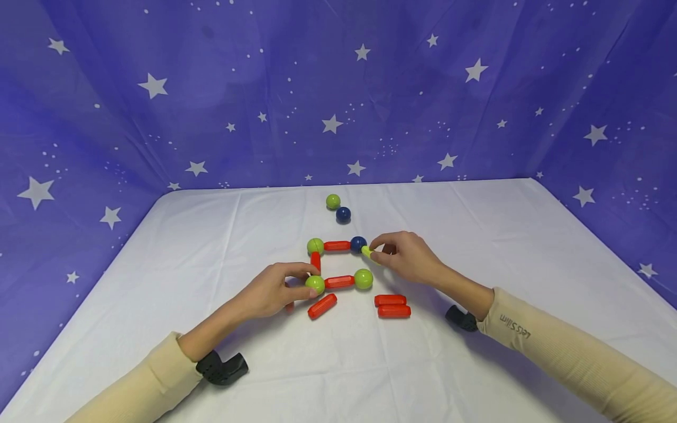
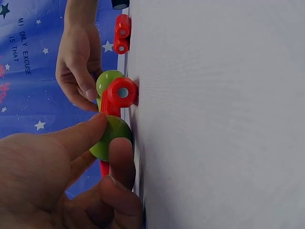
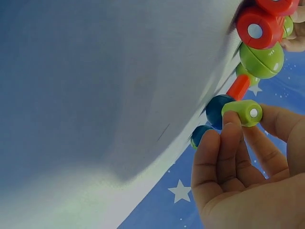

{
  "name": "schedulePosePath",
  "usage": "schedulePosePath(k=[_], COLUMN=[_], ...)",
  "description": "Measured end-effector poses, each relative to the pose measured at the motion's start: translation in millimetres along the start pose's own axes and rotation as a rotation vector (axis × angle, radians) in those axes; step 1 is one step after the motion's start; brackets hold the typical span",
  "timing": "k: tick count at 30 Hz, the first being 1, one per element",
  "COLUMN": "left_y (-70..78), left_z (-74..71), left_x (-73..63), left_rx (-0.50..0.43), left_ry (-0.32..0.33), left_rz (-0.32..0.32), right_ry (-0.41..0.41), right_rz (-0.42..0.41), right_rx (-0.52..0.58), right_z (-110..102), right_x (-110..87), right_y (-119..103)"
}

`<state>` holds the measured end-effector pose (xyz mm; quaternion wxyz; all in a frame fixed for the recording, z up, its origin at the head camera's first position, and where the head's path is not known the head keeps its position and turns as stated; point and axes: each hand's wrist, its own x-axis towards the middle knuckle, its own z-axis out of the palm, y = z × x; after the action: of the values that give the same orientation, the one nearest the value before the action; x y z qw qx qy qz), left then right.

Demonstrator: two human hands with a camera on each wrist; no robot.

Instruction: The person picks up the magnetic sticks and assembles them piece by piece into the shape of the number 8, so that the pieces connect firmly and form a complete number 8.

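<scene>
My left hand [image 1: 277,288] holds a green ball [image 1: 315,285] between thumb and fingers at the near left corner of a ball-and-rod shape. From that ball one red rod [image 1: 339,282] runs right to another green ball [image 1: 363,279]. A second red rod [image 1: 315,262] leads away to a far green ball [image 1: 315,246]. There a third red rod [image 1: 337,245] reaches a dark blue ball [image 1: 358,244]. My right hand [image 1: 409,255] pinches a yellow-green rod [image 3: 243,112], one end against the blue ball; its other, near end shows a round silver face in the right wrist view.
A loose red rod [image 1: 322,306] lies slanted just in front of the shape. Two more red rods, one [image 1: 390,300] behind the other [image 1: 394,311], lie at the right. Behind the shape sit a green ball [image 1: 333,201] and a dark blue ball [image 1: 343,215] on the white-covered table [image 1: 238,223].
</scene>
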<state>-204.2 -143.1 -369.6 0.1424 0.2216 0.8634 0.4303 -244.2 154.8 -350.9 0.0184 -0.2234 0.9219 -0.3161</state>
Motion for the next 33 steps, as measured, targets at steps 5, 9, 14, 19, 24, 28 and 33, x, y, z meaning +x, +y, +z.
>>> schedulePosePath(k=[5, 9, 14, 19, 24, 28, 33], left_y=[0.1, -0.1, -0.5, -0.1, 0.1, -0.4, -1.1], left_z=[-0.1, 0.2, 0.4, 0.3, 0.0, -0.1, -0.1], left_x=[0.1, 0.3, 0.5, 0.2, -0.2, 0.3, 0.6], left_rx=[0.005, 0.006, 0.004, 0.006, 0.011, 0.008, 0.008], left_ry=[0.001, -0.001, 0.002, 0.003, 0.004, 0.004, 0.001], left_rz=[-0.003, -0.004, -0.003, -0.003, -0.003, -0.004, -0.009], right_ry=[-0.02, -0.051, -0.079, -0.103, -0.133, -0.15, -0.184], right_rz=[0.017, -0.002, -0.055, -0.085, -0.094, -0.081, -0.063], right_rx=[0.023, 0.068, 0.121, 0.146, 0.176, 0.174, 0.166], right_z=[0.0, -0.1, 0.4, 1.3, 1.8, 1.7, 1.1], right_x=[-0.2, -0.7, -0.6, -0.5, -1.3, -2.0, -2.2], right_y=[-0.4, 0.3, 2.4, 3.8, 2.6, 1.5, 0.2])
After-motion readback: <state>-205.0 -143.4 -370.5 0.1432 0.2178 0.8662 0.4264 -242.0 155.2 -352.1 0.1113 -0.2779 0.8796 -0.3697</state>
